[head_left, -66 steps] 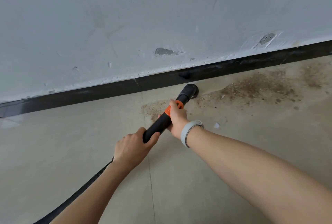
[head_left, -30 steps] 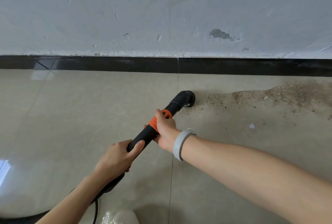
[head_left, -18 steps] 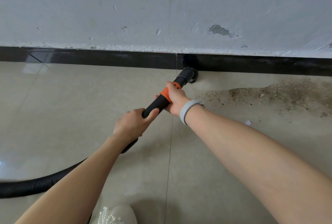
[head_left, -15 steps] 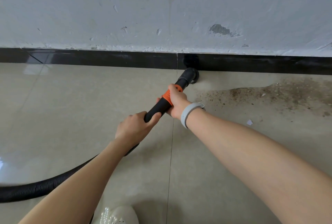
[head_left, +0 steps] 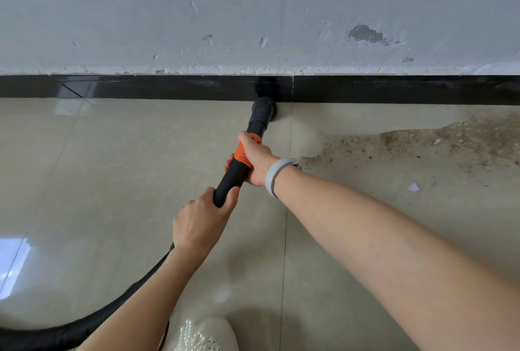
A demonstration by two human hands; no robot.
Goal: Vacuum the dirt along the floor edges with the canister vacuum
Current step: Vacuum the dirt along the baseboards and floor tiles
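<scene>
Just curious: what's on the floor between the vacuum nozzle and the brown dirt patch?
In the head view, only bare, pale tile, crossed by a grout line, lies between the nozzle and the dirt patch.

Two hands, the left hand (head_left: 200,221) and right hand (head_left: 256,159), grip one vacuum wand (head_left: 235,175); one paper scrap (head_left: 413,187) lies right of them.
</scene>
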